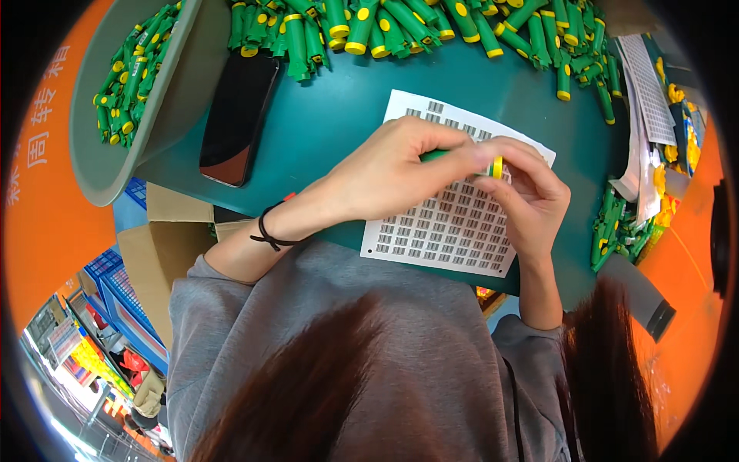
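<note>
Over a white sheet of small barcode stickers, both my hands meet around one small green plastic tube with a yellow end. My left hand comes in from the left with its fingers closed on the tube's green body. Curled around the yellow end is my right hand, thumb and fingers pinching it. Most of the tube is hidden behind the fingers, so I cannot tell whether a sticker is on it. The sheet lies flat and slightly turned on the dark green tabletop.
Loose green-and-yellow tubes are heaped along the far edge. A grey tub at the far left holds more of them. Beside it lies a black phone. More sticker sheets sit at the right; a cardboard box stands below left.
</note>
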Tool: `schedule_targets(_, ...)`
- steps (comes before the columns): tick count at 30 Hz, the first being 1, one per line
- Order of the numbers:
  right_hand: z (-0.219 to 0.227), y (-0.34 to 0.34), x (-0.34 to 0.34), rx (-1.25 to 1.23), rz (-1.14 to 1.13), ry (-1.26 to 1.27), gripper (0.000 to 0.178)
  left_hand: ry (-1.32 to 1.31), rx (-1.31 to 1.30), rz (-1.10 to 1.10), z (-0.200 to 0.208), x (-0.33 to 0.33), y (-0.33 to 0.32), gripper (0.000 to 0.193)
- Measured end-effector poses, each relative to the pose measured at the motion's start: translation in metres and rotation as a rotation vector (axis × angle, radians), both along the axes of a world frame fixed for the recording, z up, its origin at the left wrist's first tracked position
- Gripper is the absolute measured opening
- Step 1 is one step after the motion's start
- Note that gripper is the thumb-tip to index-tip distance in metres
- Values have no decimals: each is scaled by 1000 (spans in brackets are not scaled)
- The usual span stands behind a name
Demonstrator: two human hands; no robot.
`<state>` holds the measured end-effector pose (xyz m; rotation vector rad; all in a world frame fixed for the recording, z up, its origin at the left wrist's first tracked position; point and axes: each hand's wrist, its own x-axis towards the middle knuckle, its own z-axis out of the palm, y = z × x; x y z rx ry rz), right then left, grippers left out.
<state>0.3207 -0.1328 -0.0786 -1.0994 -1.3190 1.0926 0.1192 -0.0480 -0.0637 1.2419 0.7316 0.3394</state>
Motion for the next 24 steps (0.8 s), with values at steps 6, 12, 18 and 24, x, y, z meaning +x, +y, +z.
schedule_targets(6, 1, 20, 7, 59, -167, -520, 48, 97, 694, 733, 38, -80, 30, 23)
schedule_targets(12, -14, 36, 9, 121, -207, -934, 21, 628, 1996, 753, 55, -148, 78, 20)
schedule_targets(18, -19, 28, 14, -127, -217, -629, 14, 265, 1393, 186, -22, -26, 18, 25)
schedule_targets(24, -14, 23, 7, -278, -215, -470, 12, 140, 1392, 246, -41, -24, 18, 27)
